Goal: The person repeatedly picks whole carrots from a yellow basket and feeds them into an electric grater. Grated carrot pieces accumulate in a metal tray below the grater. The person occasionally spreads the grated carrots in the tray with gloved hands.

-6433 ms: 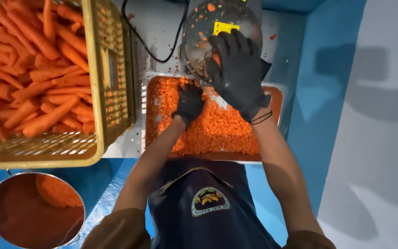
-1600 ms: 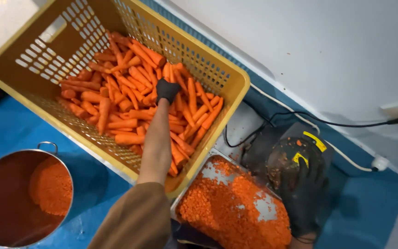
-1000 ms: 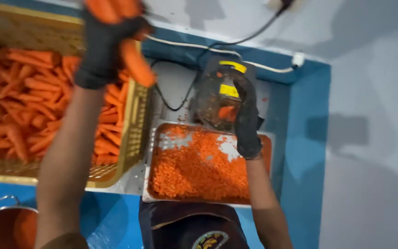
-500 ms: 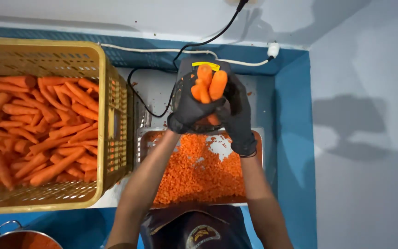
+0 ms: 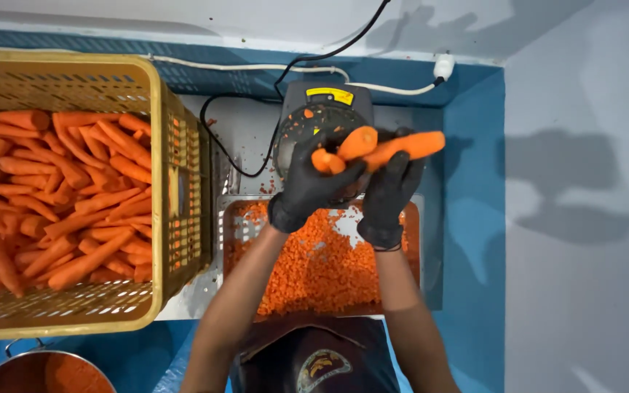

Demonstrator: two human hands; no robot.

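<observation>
Just above the middle of the frame, both black-gloved hands meet over the dicing machine. The left hand has its grip closed around a small bunch of peeled carrots, their cut ends poking up past the fingers, while the right hand is closed on one long carrot that sticks out toward the right, past the machine's edge. Below the hands sits a metal tray heaped with diced carrot; the yellow crate of whole carrots fills the left of the frame, and a steel pot shows at the lower left corner. The likeliest slip, as I judge it, is a carrot sliding out of the left bunch, since wet peeled carrots held several at once in a glove have little to keep them from squirming loose, and one would drop into the diced pile or onto the worktop. The long carrot is held near one end, so its free end could swing and knock the bunch. Fingers so close over the machine's mouth are the graver worry if the glove follows a carrot down. The black cable lies loose beside the machine and could snag on a forearm.
</observation>
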